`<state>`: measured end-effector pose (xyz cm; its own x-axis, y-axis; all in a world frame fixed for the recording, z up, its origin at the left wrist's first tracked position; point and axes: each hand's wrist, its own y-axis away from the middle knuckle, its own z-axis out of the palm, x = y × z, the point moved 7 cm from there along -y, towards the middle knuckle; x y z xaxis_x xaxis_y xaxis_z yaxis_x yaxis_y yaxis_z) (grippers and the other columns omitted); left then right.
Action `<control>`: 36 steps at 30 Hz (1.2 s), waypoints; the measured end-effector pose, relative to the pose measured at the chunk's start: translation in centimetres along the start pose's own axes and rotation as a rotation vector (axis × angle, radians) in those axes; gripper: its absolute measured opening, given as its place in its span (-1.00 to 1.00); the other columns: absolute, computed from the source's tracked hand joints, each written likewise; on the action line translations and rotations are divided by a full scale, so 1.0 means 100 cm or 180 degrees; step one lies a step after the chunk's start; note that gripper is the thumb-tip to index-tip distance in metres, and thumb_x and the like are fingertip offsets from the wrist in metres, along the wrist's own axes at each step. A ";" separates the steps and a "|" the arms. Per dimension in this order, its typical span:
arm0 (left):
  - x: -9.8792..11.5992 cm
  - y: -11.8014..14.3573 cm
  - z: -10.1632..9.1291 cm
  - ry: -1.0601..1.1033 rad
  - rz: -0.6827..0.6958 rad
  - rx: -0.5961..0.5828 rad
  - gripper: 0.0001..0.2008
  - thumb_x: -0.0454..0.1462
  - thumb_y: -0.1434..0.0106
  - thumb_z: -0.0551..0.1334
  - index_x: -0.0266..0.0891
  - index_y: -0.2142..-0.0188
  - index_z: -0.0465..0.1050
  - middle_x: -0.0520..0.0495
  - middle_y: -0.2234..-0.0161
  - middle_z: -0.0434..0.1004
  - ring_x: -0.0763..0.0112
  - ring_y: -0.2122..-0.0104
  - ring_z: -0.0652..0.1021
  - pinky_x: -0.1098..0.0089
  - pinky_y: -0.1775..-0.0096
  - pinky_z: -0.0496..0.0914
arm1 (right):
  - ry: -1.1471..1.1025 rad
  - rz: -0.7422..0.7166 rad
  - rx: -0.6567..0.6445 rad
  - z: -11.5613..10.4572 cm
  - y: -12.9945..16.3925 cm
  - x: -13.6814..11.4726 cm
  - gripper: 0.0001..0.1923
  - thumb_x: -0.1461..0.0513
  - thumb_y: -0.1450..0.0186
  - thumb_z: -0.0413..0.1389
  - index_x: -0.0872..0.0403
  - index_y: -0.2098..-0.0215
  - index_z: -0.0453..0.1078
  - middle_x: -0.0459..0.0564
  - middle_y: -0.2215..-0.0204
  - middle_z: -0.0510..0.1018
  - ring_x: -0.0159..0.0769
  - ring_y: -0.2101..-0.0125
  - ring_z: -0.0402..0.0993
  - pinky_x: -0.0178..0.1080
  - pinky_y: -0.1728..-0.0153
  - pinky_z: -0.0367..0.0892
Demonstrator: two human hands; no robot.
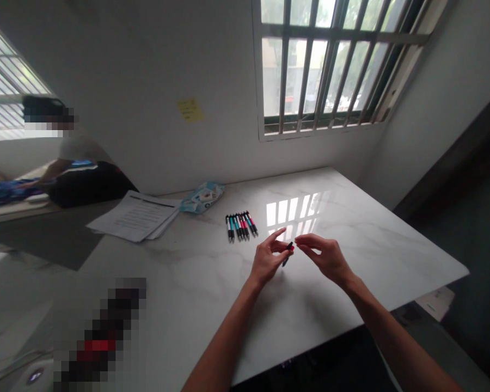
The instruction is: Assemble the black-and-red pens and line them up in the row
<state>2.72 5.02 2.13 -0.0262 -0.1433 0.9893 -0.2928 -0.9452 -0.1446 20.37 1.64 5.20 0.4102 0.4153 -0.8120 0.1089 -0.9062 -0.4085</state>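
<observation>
A small dark pen [287,253] with a red end is held above the white marble tabletop [375,239], pinched in the fingers of the left hand [267,260]. The right hand [325,256] is brought to the pen's red end, thumb and forefinger nearly closed at it; whether contact is made cannot be told. A row of pens [240,225], teal and pink, lies on the tabletop just beyond the hands, well apart from them. Judgement: the step is best done with the barrel kept steady in the left hand and only the right fingertips worked, over the tabletop so that a dropped part is caught. A stack of papers [136,218] lies far left.
</observation>
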 end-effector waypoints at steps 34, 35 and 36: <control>-0.002 -0.003 -0.005 -0.0031 -0.0020 0.0174 -0.35 -0.31 -0.13 0.49 -0.24 -0.22 0.47 -0.11 0.23 0.72 0.27 0.20 0.72 0.24 0.01 0.59 | 0.1203 0.1108 0.0280 -0.058 -0.019 0.097 -0.74 0.13 -0.42 0.08 0.09 0.11 0.56 0.10 0.23 0.68 -0.13 0.24 0.58 -0.14 0.16 0.37; -0.003 -0.003 -0.006 -0.0025 -0.0032 0.0185 -0.35 -0.31 -0.14 0.49 -0.24 -0.22 0.47 -0.12 0.23 0.72 0.27 0.20 0.72 0.24 0.00 0.59 | 0.0772 0.1015 0.0326 -0.052 -0.022 0.089 -0.70 0.09 -0.42 0.10 0.08 0.06 0.56 0.08 0.23 0.68 -0.16 0.25 0.57 -0.15 0.17 0.38; -0.003 -0.003 -0.006 -0.0018 -0.0043 0.0191 -0.35 -0.31 -0.14 0.49 -0.24 -0.23 0.46 -0.12 0.23 0.72 0.27 0.20 0.72 0.24 0.01 0.59 | 0.0356 0.0952 0.0340 -0.045 -0.024 0.080 -0.66 0.04 -0.41 0.12 0.07 0.03 0.55 0.06 0.23 0.67 -0.18 0.27 0.55 -0.15 0.19 0.39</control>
<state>2.26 5.49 1.88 -0.0173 -0.1320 0.9911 -0.2352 -0.9629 -0.1323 27.45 6.78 1.50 0.5072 0.1157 -0.8541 -0.1245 -0.9707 -0.2054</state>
